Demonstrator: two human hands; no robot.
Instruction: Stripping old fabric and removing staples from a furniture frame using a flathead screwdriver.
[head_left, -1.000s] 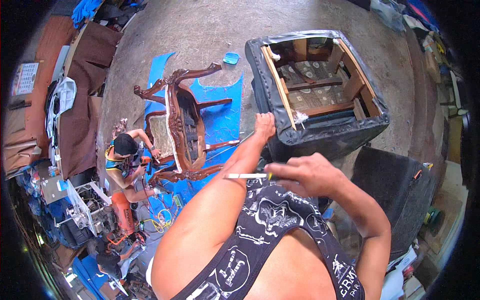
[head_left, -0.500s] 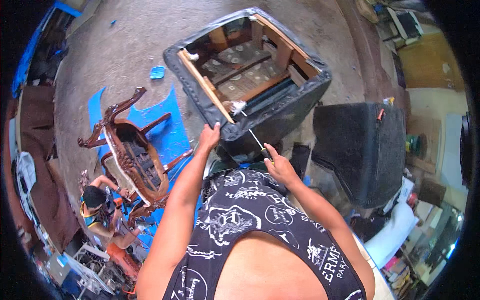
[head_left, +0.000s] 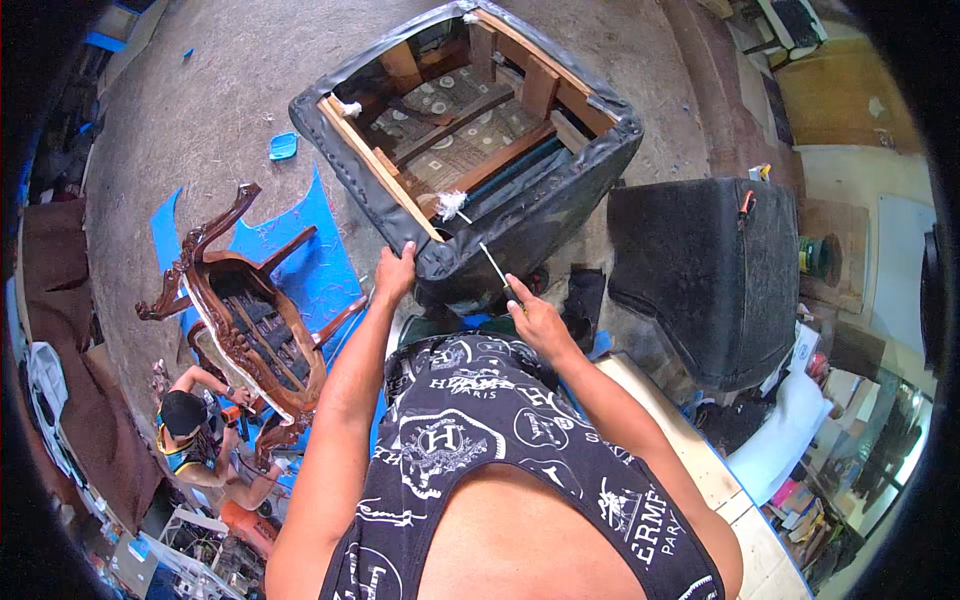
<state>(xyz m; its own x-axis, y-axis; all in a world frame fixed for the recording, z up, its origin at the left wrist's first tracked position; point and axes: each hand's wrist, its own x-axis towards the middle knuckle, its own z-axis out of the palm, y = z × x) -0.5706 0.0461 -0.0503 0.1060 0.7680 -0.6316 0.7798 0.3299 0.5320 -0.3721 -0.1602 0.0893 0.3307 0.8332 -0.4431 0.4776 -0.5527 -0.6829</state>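
An upturned black upholstered seat (head_left: 560,195) stands before me, its wooden frame (head_left: 385,165) and hollow inside showing. My left hand (head_left: 395,274) is closed on the black cover at its near left corner, the thumb on the edge; some fingers are hidden. White stuffing (head_left: 450,205) sticks out by that corner, inside the frame. In my right hand (head_left: 538,325) is a screwdriver (head_left: 492,262), gripped by its dark handle. Its pale shaft slants up and left toward the near corner; I cannot tell if the tip touches the cover.
A carved wooden chair frame (head_left: 215,265) lies on blue sheeting (head_left: 320,265) at left, where another person (head_left: 190,430) works with an orange tool. At right stands a black upholstered panel (head_left: 705,285) with an orange-handled tool (head_left: 746,205) on it. A blue container (head_left: 284,146) lies on the floor.
The whole scene has shifted slightly left and up in the view. Both hands keep their holds, and the screwdriver still points at the near corner.
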